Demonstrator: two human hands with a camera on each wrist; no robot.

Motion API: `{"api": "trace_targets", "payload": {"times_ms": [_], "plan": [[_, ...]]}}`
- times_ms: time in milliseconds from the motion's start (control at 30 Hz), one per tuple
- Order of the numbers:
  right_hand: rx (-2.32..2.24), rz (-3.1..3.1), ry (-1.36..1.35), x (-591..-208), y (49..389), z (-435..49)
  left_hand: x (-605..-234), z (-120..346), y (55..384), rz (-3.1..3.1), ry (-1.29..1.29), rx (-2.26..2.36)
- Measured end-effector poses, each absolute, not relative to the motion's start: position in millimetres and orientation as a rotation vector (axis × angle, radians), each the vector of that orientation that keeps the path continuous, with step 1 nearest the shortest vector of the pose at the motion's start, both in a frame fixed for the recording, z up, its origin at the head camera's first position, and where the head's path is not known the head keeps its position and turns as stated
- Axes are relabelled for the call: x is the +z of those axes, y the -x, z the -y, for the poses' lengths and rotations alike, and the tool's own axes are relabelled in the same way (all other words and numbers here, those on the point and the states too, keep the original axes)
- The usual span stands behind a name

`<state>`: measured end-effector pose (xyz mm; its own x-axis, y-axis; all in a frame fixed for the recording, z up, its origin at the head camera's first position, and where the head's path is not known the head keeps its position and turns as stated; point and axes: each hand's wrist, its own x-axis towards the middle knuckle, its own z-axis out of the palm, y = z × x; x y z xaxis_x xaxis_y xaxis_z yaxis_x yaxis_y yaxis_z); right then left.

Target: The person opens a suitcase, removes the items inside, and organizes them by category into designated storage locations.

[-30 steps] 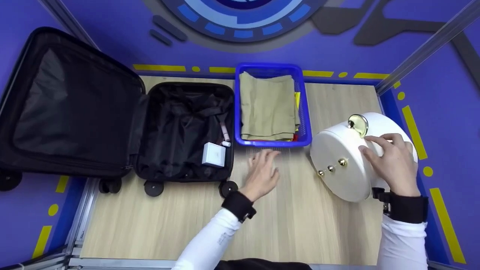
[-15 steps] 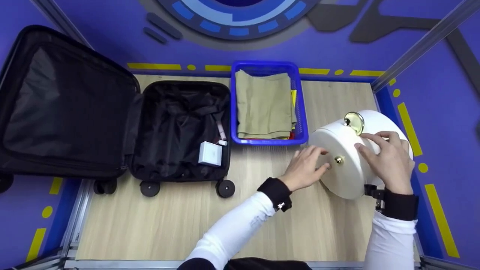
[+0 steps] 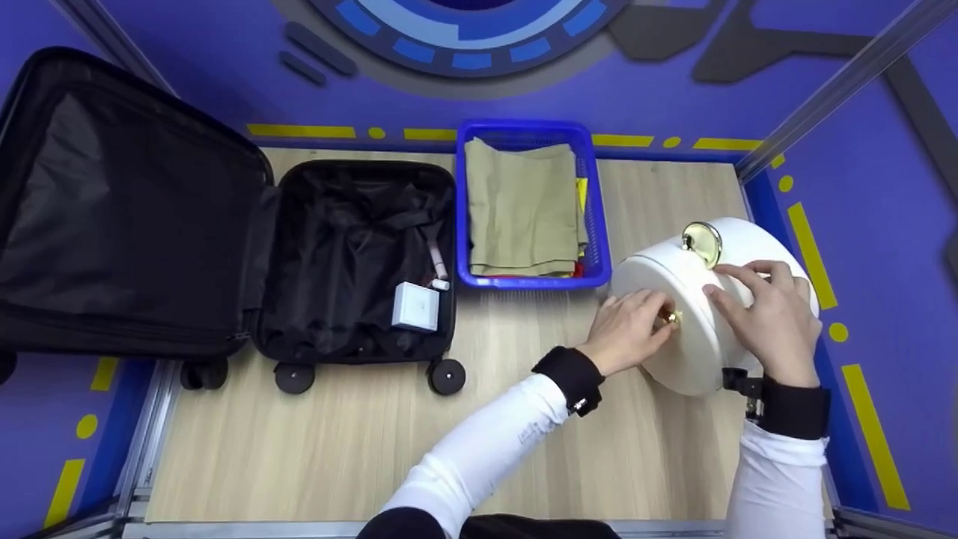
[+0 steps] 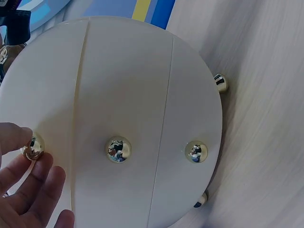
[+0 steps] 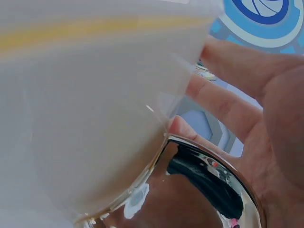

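Note:
A white round-fronted case (image 3: 685, 370) lies on the right of the table, its front facing left. Thin seams split that front into drawer-like sections with gold knobs. My left hand (image 3: 627, 329) pinches one gold knob (image 4: 34, 148) between thumb and fingers. Two more knobs, a middle one (image 4: 118, 149) and an outer one (image 4: 196, 152), show untouched in the left wrist view. My right hand (image 3: 778, 322) rests on the case's upper side with fingers spread, next to a round gold fitting (image 3: 703, 244). In the right wrist view the case's white wall hides some fingertips.
An open black suitcase (image 3: 352, 284) stands on the left, with a small white box (image 3: 416, 305) and a pinkish tube (image 3: 436, 260) inside. Beside it, a blue basket (image 3: 535, 282) holds folded khaki cloth (image 3: 520, 209). Blue walls close in the back and sides.
My left hand has moved right from in front of the basket to the case's front and taken hold of a knob. My right hand stays on the case.

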<state>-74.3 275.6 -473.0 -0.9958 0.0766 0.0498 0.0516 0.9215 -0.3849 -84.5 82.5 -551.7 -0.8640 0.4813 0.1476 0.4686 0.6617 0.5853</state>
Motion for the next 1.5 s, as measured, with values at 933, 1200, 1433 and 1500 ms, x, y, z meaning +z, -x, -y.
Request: {"api": "trace_targets", "payload": {"times_ms": [933, 1200, 1433, 1500], "plan": [[0.648, 3.028, 0.046, -470.6, 71.6, -278.4, -557.7, 16.2, 39.8, -2.819, -0.89, 1.099], [0.653, 3.031, 0.062, -471.5, 71.9, -278.5, -577.2, 18.9, 29.9, -2.837, -0.831, 1.181], [0.649, 3.034, 0.064, -471.5, 72.7, -278.1, -577.2, 24.7, 31.6, -2.823, -0.815, 1.214], [0.646, 3.035, 0.068, -471.2, 72.4, -278.2, -575.6, 30.8, 34.5, -2.825, -0.802, 1.21]]}}
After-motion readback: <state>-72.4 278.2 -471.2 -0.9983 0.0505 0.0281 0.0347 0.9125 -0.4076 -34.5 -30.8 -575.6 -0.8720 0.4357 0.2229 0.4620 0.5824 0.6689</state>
